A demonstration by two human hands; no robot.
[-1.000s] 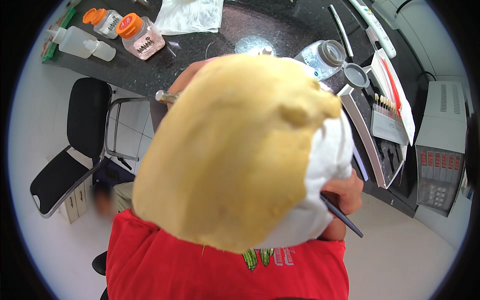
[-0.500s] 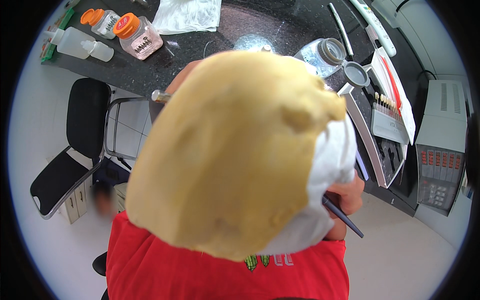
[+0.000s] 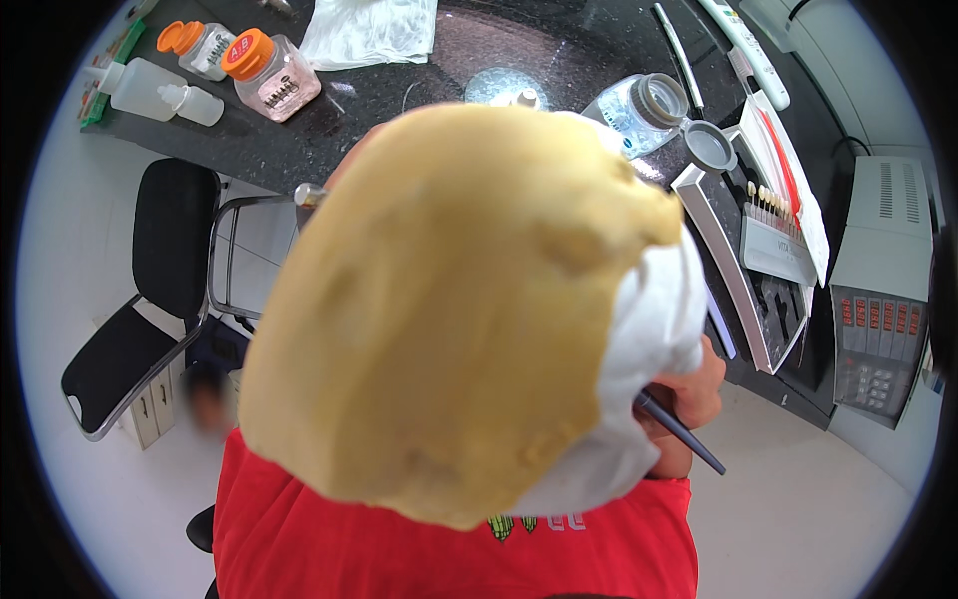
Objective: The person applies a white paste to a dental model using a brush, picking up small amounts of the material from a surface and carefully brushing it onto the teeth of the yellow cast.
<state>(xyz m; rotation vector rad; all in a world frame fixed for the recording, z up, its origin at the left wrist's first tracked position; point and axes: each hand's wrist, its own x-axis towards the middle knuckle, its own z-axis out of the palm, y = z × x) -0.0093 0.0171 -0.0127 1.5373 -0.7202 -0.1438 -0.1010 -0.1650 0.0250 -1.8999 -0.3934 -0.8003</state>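
A large, blurred yellow lump with a smooth, uneven surface [image 3: 429, 299] fills the middle of the view, with a crumpled-looking white part [image 3: 654, 309] along its right side. It hides most of what lies behind it. My right hand [image 3: 699, 389] shows at the right edge of the white part, fingers closed round a slim dark tapered tool handle [image 3: 684, 432] that points down and right; the tool's working end is hidden. Only a strip of my left hand [image 3: 351, 158] shows behind the lump's upper left, its fingers hidden. A silver cylindrical end [image 3: 309, 195] sticks out beside it.
On the dark speckled counter [image 3: 384, 90] are orange-capped jars [image 3: 284, 90], squeeze bottles [image 3: 145, 92], a white cloth [image 3: 369, 35] and an open clear jar [image 3: 639, 110]. A tray with a shade guide [image 3: 778, 250] lies right; a black chair [image 3: 175, 240] stands left.
The yellow lump with its white part has shifted slightly left and down, covering more of the silver end. The right hand and dark handle have barely moved.
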